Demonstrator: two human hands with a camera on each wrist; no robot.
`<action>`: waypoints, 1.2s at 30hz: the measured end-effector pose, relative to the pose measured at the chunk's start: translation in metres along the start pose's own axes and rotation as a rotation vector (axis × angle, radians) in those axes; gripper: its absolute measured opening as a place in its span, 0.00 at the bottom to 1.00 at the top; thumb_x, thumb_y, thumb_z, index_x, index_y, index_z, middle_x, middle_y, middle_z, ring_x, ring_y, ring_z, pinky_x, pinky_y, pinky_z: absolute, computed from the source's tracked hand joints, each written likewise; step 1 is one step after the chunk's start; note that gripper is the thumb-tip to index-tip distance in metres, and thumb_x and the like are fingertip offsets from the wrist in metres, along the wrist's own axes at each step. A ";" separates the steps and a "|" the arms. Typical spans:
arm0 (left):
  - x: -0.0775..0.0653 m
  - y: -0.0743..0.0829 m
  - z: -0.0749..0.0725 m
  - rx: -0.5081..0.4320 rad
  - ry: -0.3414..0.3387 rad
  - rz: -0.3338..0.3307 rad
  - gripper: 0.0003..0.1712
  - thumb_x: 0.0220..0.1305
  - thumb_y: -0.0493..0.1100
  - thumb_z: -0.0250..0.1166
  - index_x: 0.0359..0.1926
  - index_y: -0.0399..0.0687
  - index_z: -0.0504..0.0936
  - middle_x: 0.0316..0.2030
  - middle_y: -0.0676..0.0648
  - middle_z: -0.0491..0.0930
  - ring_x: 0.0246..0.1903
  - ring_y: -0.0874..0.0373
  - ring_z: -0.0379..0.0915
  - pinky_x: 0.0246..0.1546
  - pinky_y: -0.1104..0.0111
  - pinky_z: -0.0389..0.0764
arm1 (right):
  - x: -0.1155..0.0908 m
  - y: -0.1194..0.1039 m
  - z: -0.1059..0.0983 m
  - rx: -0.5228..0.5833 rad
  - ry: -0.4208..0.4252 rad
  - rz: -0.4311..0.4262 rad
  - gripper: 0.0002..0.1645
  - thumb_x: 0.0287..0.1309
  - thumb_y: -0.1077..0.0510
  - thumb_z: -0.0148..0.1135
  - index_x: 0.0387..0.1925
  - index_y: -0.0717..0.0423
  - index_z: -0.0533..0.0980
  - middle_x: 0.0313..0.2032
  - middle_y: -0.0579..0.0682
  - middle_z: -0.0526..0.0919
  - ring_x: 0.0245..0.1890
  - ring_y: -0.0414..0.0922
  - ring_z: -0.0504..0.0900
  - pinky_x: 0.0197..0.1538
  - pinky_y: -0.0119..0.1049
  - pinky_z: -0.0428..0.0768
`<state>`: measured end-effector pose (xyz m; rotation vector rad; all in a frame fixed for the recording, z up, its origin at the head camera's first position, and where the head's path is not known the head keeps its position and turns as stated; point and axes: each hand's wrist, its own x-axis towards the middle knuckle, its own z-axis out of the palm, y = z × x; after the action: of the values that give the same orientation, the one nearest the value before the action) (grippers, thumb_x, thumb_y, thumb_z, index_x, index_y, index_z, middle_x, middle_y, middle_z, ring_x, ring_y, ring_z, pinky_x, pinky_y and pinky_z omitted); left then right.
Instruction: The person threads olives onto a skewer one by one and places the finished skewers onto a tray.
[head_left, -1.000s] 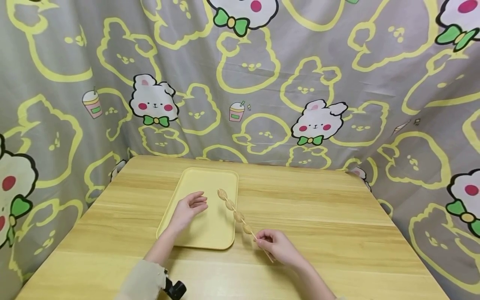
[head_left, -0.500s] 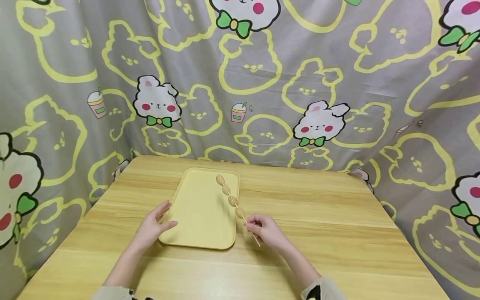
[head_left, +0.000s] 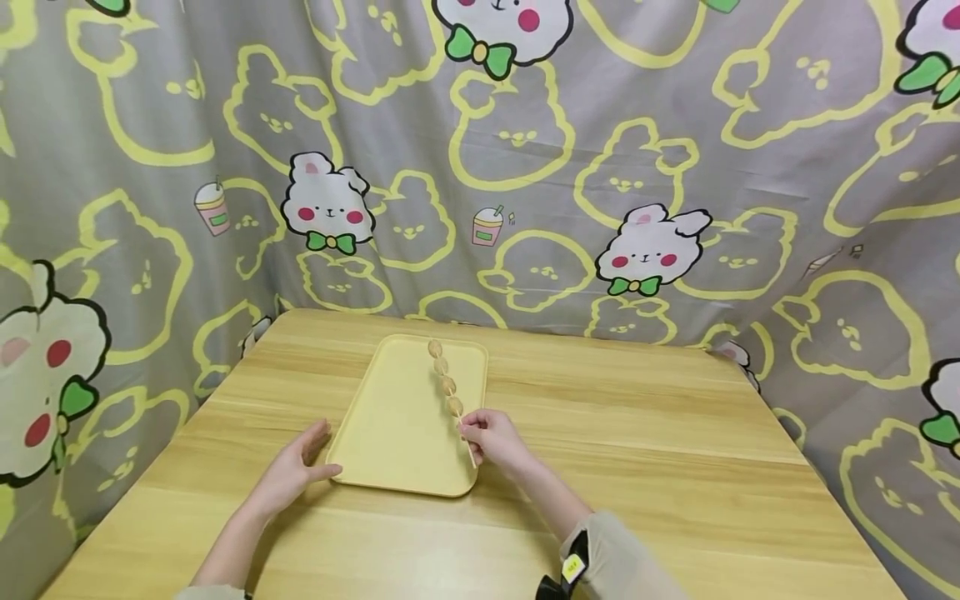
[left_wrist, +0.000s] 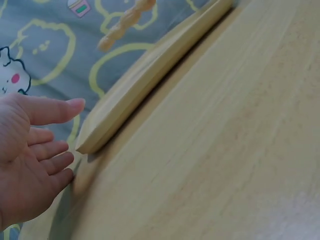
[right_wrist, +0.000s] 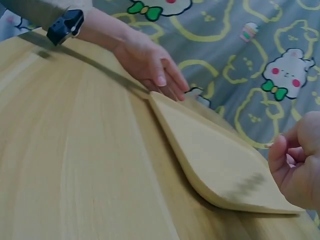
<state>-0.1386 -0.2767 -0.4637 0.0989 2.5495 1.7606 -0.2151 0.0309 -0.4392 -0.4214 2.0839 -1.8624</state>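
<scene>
Between the thumb and fingers of my right hand [head_left: 493, 439] is the lower end of a wooden stick, part of a skewer [head_left: 447, 385] threaded with several tan, oval pieces. It hangs above the right half of a pale yellow rectangular tray [head_left: 390, 425], tilted with its far tip toward the back; the right wrist view shows its shadow on the tray. At the tray's near left corner, my left hand [head_left: 292, 471] has its fingers extended and thumb apart, beside the rim. Whether it touches the rim I cannot tell. The left wrist view catches part of the skewer [left_wrist: 125, 25] raised over the tray.
The tray lies on a light wood-grain table [head_left: 637, 467], left of its middle. A grey curtain [head_left: 525, 167] with yellow outlines and white rabbits hangs behind the table and along both sides. A black wrist device [head_left: 573, 567] sits on the right sleeve.
My left hand has drawn back from over the tray to its near left corner. The right hand has carried the skewer leftward and farther away, over the tray.
</scene>
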 end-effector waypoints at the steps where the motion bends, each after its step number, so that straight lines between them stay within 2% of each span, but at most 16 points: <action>1: 0.000 -0.001 0.000 -0.010 0.000 -0.002 0.50 0.55 0.35 0.65 0.67 0.22 0.41 0.65 0.25 0.45 0.65 0.32 0.39 0.64 0.45 0.42 | 0.002 0.000 0.005 0.011 0.007 0.005 0.11 0.59 0.70 0.52 0.37 0.80 0.70 0.17 0.47 0.68 0.12 0.36 0.65 0.15 0.24 0.66; 8: -0.002 -0.001 0.004 -0.056 -0.017 0.001 0.50 0.54 0.33 0.65 0.66 0.21 0.41 0.66 0.25 0.44 0.66 0.33 0.39 0.64 0.50 0.43 | 0.010 0.006 0.034 0.085 0.073 0.051 0.08 0.58 0.71 0.52 0.35 0.78 0.70 0.18 0.47 0.68 0.15 0.37 0.67 0.16 0.24 0.69; 16: -0.003 -0.001 0.006 -0.094 -0.013 -0.007 0.46 0.54 0.33 0.65 0.66 0.22 0.47 0.66 0.27 0.47 0.66 0.36 0.42 0.64 0.53 0.47 | 0.022 0.013 0.052 0.185 0.146 0.108 0.03 0.57 0.71 0.53 0.32 0.72 0.70 0.18 0.49 0.69 0.15 0.37 0.69 0.17 0.23 0.73; 26: -0.006 0.000 0.004 -0.095 -0.026 -0.006 0.46 0.56 0.35 0.64 0.67 0.24 0.46 0.67 0.27 0.46 0.66 0.35 0.40 0.64 0.52 0.46 | 0.027 0.018 0.071 0.165 0.197 0.152 0.02 0.56 0.72 0.56 0.31 0.70 0.71 0.18 0.50 0.71 0.14 0.37 0.70 0.18 0.26 0.76; 33: -0.006 -0.002 0.005 -0.106 -0.048 -0.014 0.47 0.57 0.36 0.64 0.67 0.24 0.44 0.67 0.28 0.44 0.67 0.36 0.38 0.64 0.54 0.45 | 0.028 0.021 0.080 0.072 0.218 0.140 0.02 0.55 0.69 0.58 0.29 0.66 0.74 0.15 0.50 0.75 0.11 0.36 0.72 0.15 0.26 0.75; 36: -0.006 -0.002 0.005 -0.113 -0.049 -0.015 0.46 0.57 0.35 0.64 0.67 0.24 0.44 0.67 0.28 0.43 0.67 0.35 0.38 0.64 0.53 0.45 | 0.029 0.021 0.082 0.066 0.216 0.142 0.02 0.55 0.68 0.58 0.29 0.66 0.74 0.16 0.51 0.76 0.11 0.36 0.72 0.14 0.26 0.75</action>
<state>-0.1323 -0.2733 -0.4679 0.1170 2.4055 1.8680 -0.2073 -0.0533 -0.4700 -0.0560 2.1161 -1.9597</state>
